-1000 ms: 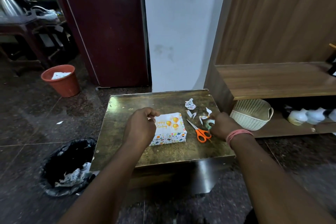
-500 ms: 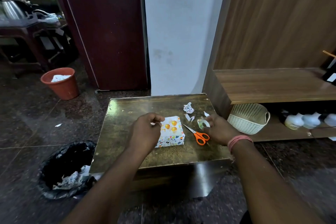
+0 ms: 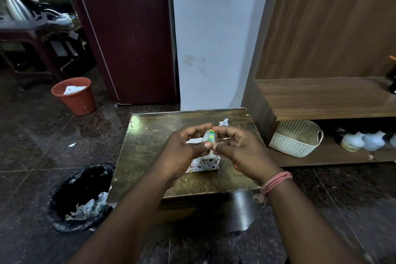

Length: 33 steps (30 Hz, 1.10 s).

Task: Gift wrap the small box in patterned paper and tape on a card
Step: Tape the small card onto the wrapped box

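Above the small table [image 3: 150, 156], both hands meet around a roll of clear tape [image 3: 209, 136]. The left hand [image 3: 184, 150] and right hand [image 3: 240, 148] each pinch the roll, thumbs at its near edge, apparently locating the tape end. Beneath them, the small box [image 3: 205, 164] sits fully covered in patterned paper. Wrapping appears complete. A white edge at the left of the tape may be the card; whether it is taped cannot be determined. Paper scraps [image 3: 224, 122] lie at the far right.

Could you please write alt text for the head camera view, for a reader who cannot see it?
Both hands, left hand and right hand, hold a small clear tape roll above a box wrapped in patterned paper on a low dark-gold table. A black-lined bin stands on the floor beside it.
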Available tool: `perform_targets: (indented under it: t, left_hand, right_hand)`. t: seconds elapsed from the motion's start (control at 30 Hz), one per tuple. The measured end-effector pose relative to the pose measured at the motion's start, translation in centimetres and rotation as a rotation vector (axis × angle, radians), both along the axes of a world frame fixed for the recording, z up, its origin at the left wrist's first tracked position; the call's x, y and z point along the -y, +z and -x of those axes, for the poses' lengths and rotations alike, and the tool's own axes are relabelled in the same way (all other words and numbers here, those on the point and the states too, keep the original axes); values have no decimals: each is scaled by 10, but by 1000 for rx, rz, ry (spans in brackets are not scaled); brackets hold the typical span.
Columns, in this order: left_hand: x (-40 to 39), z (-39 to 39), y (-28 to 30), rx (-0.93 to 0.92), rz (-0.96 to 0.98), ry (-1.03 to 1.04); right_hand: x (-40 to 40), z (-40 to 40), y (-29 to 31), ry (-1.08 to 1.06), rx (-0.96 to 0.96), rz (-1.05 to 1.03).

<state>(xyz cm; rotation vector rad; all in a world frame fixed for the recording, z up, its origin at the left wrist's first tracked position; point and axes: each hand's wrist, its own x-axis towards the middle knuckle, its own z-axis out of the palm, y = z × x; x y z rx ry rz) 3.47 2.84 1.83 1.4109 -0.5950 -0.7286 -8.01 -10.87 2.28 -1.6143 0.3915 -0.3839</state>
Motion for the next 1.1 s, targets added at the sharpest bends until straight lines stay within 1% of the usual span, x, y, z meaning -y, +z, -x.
perform_targets:
  t: [0.17, 0.33, 0.4, 0.43, 0.47, 0.53, 0.6, 0.7, 0.77, 0.9, 1.0, 1.1]
  left_hand:
    - [1, 2, 0, 75, -18, 16]
    - [-2, 3, 3, 83, -44, -52]
    - [-4, 2, 6, 49, -39, -83]
    - [-5, 0, 6, 50, -44, -86]
    - [-5, -1, 7, 67, -53, -83]
    - [-5, -4, 7, 148, -82, -66]
    - [-6, -6, 8, 240, -117, -63]
    - [-9, -8, 7, 337, -227, -97]
    - [-10, -10, 5, 330, -254, -119]
    - [-8, -9, 9, 128, -101, -131]
    - [-9, -10, 9, 122, -62, -97]
    - [-10, -13, 6, 126, -100, -104]
  right_hand:
    - [-1, 0, -2, -147, 63, -183]
    - [-6, -4, -1, -178, 72, -410]
    - [-5, -6, -2, -173, 57, -439]
    - [-4, -8, -4, -166, 44, -398]
    - [-3, -8, -5, -163, 21, -307]
    - [0, -10, -6, -171, -24, -73]
    - [1, -11, -4, -175, -35, 102]
    - [0, -14, -4, -152, -63, 231]
    - [-5, -16, -4, -143, -88, 257]
    - [-9, -19, 2, -181, -22, 186]
    - [-5, -22, 5, -217, 18, 143]
    - [-3, -24, 0, -242, 4, 198]
